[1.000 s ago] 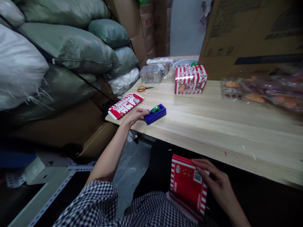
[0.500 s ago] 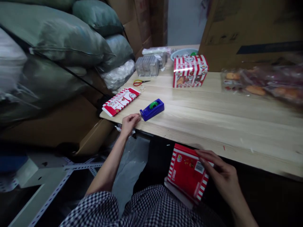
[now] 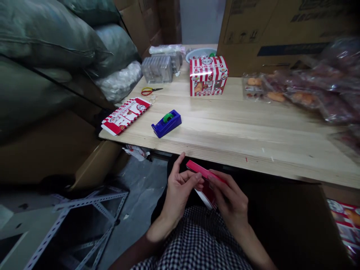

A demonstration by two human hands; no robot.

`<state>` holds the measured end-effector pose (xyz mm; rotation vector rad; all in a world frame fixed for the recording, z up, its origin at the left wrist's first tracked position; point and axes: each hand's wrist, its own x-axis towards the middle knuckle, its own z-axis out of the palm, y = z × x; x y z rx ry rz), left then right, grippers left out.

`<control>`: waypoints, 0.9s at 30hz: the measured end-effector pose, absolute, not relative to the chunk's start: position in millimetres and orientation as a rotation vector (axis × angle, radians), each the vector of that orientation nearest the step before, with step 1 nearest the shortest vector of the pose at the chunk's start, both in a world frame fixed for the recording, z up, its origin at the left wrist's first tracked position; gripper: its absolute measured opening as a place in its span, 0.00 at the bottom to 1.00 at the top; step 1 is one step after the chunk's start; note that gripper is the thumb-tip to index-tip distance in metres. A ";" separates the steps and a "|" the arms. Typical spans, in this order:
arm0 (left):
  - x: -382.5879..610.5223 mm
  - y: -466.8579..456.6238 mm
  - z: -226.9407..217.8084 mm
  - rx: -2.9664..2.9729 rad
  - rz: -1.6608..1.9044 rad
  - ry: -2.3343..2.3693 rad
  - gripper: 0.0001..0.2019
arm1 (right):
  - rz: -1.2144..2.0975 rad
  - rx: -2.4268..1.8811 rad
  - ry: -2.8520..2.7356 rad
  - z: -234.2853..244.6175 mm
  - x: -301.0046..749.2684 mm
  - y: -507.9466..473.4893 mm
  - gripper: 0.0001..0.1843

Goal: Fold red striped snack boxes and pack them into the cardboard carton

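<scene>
Below the table edge, my right hand (image 3: 231, 195) grips a red cardboard box (image 3: 206, 192), its narrow red side turned upward. My left hand (image 3: 180, 187) is at the box's left end, thumb and fingers pinched together at its edge, the index finger stretched out. Whatever lies in that pinch is too small or hidden to make out. Beyond my hands, a blue tape dispenser (image 3: 168, 124) with a green roll stands on the table. A flattened red-and-white striped carton (image 3: 126, 115) lies to its left.
On the wooden table (image 3: 225, 131) stand a folded striped box (image 3: 208, 77) and clear plastic cases (image 3: 157, 69), near scissors (image 3: 151, 91). Bagged toy food (image 3: 303, 93) is piled at right. Large sacks (image 3: 50, 41) are stacked at left; a metal frame (image 3: 95, 210) stands below.
My left hand has left the tape dispenser and come right and down to the box. The right hand has turned the box, so its narrow side faces up. The view has shifted right.
</scene>
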<state>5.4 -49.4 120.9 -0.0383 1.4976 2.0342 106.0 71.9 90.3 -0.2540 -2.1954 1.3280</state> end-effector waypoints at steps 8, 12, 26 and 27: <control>4.7 -52.8 103.3 -0.229 1.924 1.448 0.44 | 1.352 -0.219 -2.200 80.8 106.8 64.5 0.24; 2.7 -53.7 82.1 -0.055 1.869 1.760 0.39 | 1.396 -0.243 -2.157 85.2 105.6 66.0 0.24; -56.7 -53.3 95.9 1.563 1.521 2.366 0.19 | 1.769 -0.424 -2.004 111.9 86.2 113.3 0.10; -56.7 -51.6 95.1 1.409 1.562 2.335 0.19 | 1.770 -0.473 -1.960 109.3 85.7 115.6 0.08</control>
